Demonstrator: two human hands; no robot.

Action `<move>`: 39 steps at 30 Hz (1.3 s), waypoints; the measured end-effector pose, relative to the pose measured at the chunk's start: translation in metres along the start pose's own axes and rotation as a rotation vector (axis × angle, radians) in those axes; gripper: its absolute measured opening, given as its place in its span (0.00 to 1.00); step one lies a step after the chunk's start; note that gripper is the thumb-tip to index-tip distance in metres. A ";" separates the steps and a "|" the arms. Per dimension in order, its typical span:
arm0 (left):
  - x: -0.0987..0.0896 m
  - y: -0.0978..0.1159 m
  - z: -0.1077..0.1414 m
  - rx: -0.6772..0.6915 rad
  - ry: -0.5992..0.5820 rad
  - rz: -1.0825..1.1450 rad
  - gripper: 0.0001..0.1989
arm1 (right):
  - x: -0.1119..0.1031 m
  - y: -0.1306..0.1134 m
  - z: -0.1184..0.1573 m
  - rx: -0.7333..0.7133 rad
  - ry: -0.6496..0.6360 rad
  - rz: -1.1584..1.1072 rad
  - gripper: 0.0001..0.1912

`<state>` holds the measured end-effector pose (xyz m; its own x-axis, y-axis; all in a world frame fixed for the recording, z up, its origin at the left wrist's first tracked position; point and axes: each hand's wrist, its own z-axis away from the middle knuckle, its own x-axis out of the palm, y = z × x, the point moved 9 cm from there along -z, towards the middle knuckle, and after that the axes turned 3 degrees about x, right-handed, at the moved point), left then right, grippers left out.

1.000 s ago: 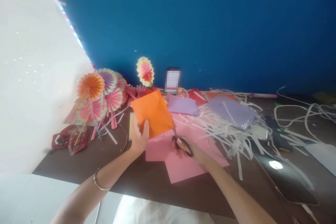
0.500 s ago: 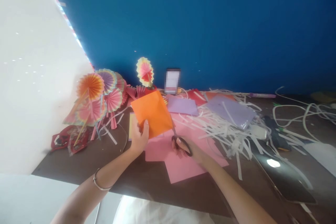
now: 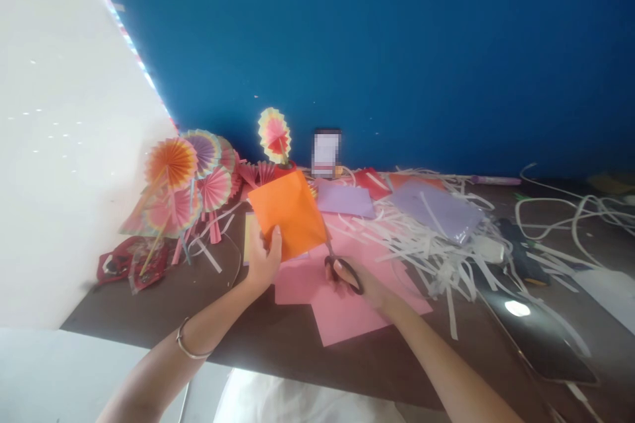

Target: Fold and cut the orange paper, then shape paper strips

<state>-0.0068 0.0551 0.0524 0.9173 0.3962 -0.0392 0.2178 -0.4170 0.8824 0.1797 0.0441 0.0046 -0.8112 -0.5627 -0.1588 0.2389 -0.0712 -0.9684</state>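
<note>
Gripping square orange paper (image 3: pixel 292 211) in left hand (image 3: pixel 264 261), black-handled metal scissors (image 3: pixel 355 275) in right hand (image 3: pixel 371 283), above flat brown surface (image 3: pixel 278 347), inside its near edge. Best to snip slowly, steadying the paper.

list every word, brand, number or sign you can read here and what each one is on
No readable text anywhere in this view.
Upright panel by the blue wall: pixelated, nothing legible.
Purple tube near the wall: too small and blurred to tell whether it bears any print.
Orange paper and scissors: no lettering visible.
</note>
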 end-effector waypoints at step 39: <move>-0.003 0.000 -0.003 0.048 -0.003 -0.050 0.24 | -0.001 0.001 -0.002 0.030 0.000 0.049 0.25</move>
<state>-0.0101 0.0563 0.0539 0.9059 0.4151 -0.0840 0.2790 -0.4356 0.8558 0.1795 0.0464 0.0038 -0.7979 -0.5665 -0.2060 0.2943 -0.0678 -0.9533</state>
